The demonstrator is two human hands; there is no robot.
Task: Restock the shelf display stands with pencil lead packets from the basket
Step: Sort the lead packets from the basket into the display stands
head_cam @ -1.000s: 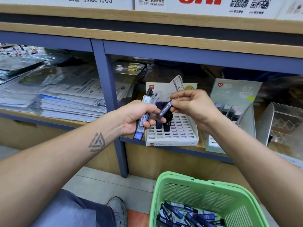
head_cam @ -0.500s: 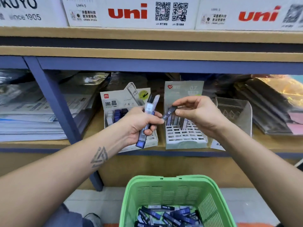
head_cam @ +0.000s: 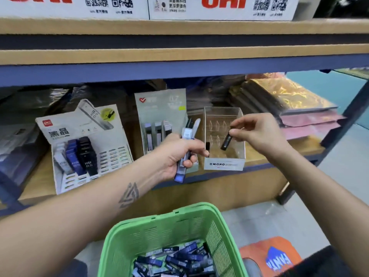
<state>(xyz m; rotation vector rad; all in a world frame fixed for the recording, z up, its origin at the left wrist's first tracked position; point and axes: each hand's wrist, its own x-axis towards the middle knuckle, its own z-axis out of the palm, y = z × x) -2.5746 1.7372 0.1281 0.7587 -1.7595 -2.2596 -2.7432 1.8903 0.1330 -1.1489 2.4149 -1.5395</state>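
Black packet [head_cam: 226, 142]: pinched at its top end between the thumb and forefinger of the right hand [head_cam: 257, 130]; it hangs tilted in front of the open top of the clear stand [head_cam: 224, 156], not yet inside it as far as I can tell.
Right hand fingers: thumb and forefinger closed on the packet, the other fingers loosely curled above it.
Right arm: reaches in from the near right, wrist bent so the packet points down and left.
Left hand [head_cam: 177, 154]: wrapped around a bunch of packets [head_cam: 186, 144], a few of them, held upright just left of the clear stand and in front of the grey stand [head_cam: 159, 110].
Left arm: stretched forward from the near left, forearm turned so the thumb side faces up.
Handling: the packet looks like a small, light, stiff plastic case, probably smooth and a little slippery; the lead inside would be brittle, so lower it rather than drop it. Holding the top end leaves the bottom free to enter a slot.
Clear stand: nearly empty; one dark packet stands at its left side.
White stand [head_cam: 79, 124]: far left on the shelf, partly filled.
Basket [head_cam: 159, 228]: green, near centre, many packets left inside.
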